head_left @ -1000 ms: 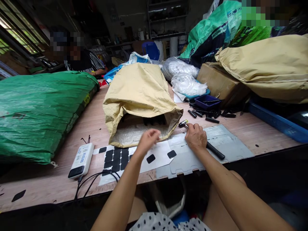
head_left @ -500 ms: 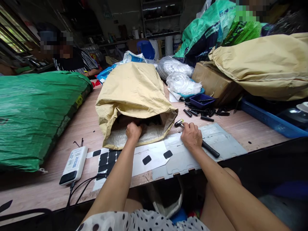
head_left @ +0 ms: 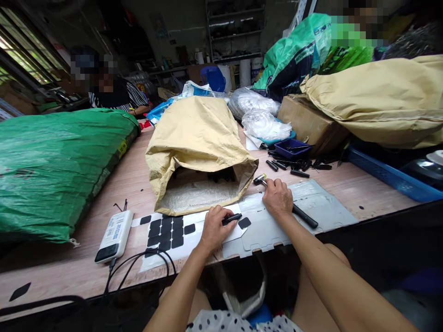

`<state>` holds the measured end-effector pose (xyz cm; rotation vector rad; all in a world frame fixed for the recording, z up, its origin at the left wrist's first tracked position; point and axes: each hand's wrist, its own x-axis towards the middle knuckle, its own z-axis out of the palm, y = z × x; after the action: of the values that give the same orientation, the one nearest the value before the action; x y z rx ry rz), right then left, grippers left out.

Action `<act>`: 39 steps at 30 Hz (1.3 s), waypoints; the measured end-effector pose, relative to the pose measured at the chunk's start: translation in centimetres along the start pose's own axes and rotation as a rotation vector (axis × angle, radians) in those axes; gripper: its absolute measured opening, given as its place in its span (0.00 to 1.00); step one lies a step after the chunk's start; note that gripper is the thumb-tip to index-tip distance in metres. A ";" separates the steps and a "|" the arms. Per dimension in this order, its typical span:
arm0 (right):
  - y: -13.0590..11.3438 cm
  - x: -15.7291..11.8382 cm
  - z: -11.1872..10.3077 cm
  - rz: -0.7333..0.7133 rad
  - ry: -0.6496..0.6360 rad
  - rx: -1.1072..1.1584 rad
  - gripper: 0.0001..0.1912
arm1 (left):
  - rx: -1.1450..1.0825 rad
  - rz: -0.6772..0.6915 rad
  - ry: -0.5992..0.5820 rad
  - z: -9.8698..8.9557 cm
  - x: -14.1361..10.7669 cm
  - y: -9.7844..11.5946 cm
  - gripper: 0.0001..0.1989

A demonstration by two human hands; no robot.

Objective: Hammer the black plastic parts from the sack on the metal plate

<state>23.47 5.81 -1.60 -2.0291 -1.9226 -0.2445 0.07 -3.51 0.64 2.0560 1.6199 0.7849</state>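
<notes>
My left hand (head_left: 215, 227) is closed around a short black cylindrical piece (head_left: 232, 218), held over the white sheet (head_left: 197, 237) in front of the bag. My right hand (head_left: 278, 197) wraps the metal shaft of a small hammer (head_left: 304, 216). Its black grip sticks out towards me, and its black and yellowish head shows past my fingers. The hammer lies over a grey plate (head_left: 321, 203). Between and beyond my hands gapes a beige sack (head_left: 200, 133) with dark things inside. Black rounded-square pads (head_left: 166, 233) sit in rows on the white sheet, with loose ones beside them.
A big green sack (head_left: 58, 170) fills the left, near a white power bank (head_left: 114, 236) with black cables. Several black pieces (head_left: 299, 174) lie by a purple tray (head_left: 292, 148). A cardboard box (head_left: 311, 120) and blue basket (head_left: 387, 173) stand right. A person (head_left: 117, 94) sits across.
My left hand has come out of the beige sack, moving right and towards me, with a black cylindrical piece in it. My right hand still grips the hammer. The camera view has shifted slightly.
</notes>
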 end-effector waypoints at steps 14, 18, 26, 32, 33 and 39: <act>-0.1 -4.3 -4.7 0.084 0.062 0.490 0.18 | -0.039 0.001 0.013 0.6 0.1 -0.8 0.08; -1.9 -9.0 -6.2 -0.115 0.006 0.753 0.17 | -0.038 -0.003 0.040 0.4 0.0 -0.5 0.10; -4.6 -11.8 -6.6 -0.281 -0.036 0.728 0.18 | -0.043 0.013 0.045 0.4 -0.2 -0.6 0.05; -5.1 -12.2 -6.4 -0.308 -0.087 0.621 0.19 | -0.032 -0.004 0.048 0.5 -0.1 -0.6 0.05; -5.1 -12.1 -6.5 -0.295 -0.093 0.608 0.19 | -0.035 -0.009 0.052 0.5 -0.1 -0.6 0.05; -4.6 -11.5 -7.0 -0.234 -0.009 0.656 0.19 | -0.061 0.003 0.069 0.6 -0.2 -0.8 0.05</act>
<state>18.85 -7.29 1.49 -1.3817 -1.9088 0.3087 -0.12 -3.50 -0.36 2.0104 1.6094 0.9044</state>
